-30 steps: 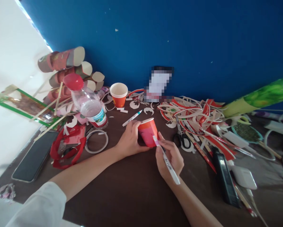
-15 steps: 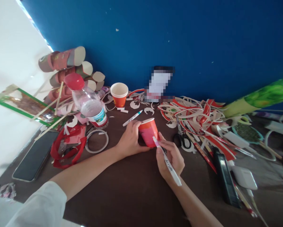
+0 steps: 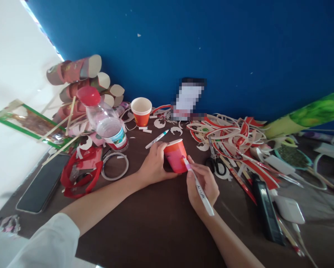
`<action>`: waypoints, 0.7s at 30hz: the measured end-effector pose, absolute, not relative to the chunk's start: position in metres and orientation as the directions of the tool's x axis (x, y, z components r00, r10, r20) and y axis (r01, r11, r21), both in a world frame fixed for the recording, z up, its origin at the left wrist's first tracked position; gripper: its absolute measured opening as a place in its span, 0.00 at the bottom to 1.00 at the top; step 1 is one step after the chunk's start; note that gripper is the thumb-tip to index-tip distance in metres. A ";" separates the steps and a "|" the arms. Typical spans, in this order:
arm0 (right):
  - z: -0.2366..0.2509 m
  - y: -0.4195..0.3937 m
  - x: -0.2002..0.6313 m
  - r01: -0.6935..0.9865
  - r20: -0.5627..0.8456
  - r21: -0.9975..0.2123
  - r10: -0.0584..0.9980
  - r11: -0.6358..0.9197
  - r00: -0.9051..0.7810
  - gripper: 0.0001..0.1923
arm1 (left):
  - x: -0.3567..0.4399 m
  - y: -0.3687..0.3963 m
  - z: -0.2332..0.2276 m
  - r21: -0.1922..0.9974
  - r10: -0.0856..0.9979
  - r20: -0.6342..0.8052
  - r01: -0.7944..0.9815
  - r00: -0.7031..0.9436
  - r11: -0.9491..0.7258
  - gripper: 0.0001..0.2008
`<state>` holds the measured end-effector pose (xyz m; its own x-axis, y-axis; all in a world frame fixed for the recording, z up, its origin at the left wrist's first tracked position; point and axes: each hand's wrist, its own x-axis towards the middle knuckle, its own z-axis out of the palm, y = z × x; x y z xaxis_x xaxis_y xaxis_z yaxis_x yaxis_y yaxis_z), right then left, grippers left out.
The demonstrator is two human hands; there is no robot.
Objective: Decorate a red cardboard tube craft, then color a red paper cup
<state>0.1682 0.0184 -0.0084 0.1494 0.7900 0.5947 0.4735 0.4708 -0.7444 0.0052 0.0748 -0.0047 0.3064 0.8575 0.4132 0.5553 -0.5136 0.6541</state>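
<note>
My left hand (image 3: 155, 165) grips a paper cup (image 3: 174, 156) from its left side; the cup is orange-red with pink on its side and tilts slightly. In my right hand (image 3: 203, 185) is a white acrylic marker (image 3: 199, 191) with a pink band, held like a pen. Its tip meets the right part of the cup's wall. Behind my left hand lies a second marker (image 3: 157, 139) with a teal tip, near small white caps (image 3: 147, 131). A stack of paper cups (image 3: 141, 112) stands further back.
At left are a plastic bottle (image 3: 108, 124), a phone (image 3: 42, 186), a tape roll (image 3: 115, 166) and stacked paper tubes (image 3: 74, 70). Cut paper strips (image 3: 234, 132), scissors (image 3: 215, 163) and a black box cutter (image 3: 267, 208) lie at right. A blurred-out upright object (image 3: 188, 98) leans on the blue wall.
The marker's tip has moved slightly up and right along the cup, my right hand shifting with it. My left hand keeps the cup in nearly the same place.
</note>
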 end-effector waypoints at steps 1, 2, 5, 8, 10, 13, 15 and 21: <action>-0.009 0.018 0.168 0.473 0.595 -0.743 0.792 0.474 0.141 0.11 | 0.005 0.075 -0.005 0.656 0.858 0.412 0.554 0.307 -0.513 0.50; -0.009 0.018 0.168 0.474 0.594 -0.739 0.794 0.478 0.127 0.11 | 0.005 0.075 -0.004 0.656 0.858 0.412 0.553 0.307 -0.513 0.50; -0.009 0.018 0.168 0.484 0.588 -0.739 0.800 0.469 0.123 0.11 | 0.005 0.075 -0.004 0.654 0.857 0.416 0.555 0.305 -0.515 0.50; -0.010 0.018 0.169 0.458 0.589 -0.754 0.793 0.471 0.155 0.12 | 0.005 0.075 -0.003 0.649 0.857 0.413 0.560 0.308 -0.514 0.51; -0.010 0.017 0.170 0.447 0.591 -0.753 0.795 0.483 0.136 0.11 | 0.005 0.075 -0.003 0.645 0.855 0.416 0.561 0.312 -0.518 0.50; -0.010 0.017 0.170 0.457 0.575 -0.758 0.807 0.465 0.134 0.10 | 0.005 0.075 -0.003 0.644 0.853 0.419 0.561 0.310 -0.520 0.50; -0.010 0.017 0.170 0.447 0.569 -0.772 0.805 0.453 0.167 0.10 | 0.005 0.075 -0.003 0.647 0.856 0.415 0.561 0.309 -0.516 0.51; -0.007 0.016 0.167 0.455 0.566 -0.764 0.813 0.457 0.133 0.09 | 0.006 0.075 -0.003 0.649 0.853 0.422 0.556 0.306 -0.520 0.50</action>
<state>0.1673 0.0161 -0.0068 0.1334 0.8135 0.5661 0.4549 0.4572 -0.7642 0.0057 0.0751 -0.0032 0.3060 0.8534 0.4219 0.5555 -0.5200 0.6489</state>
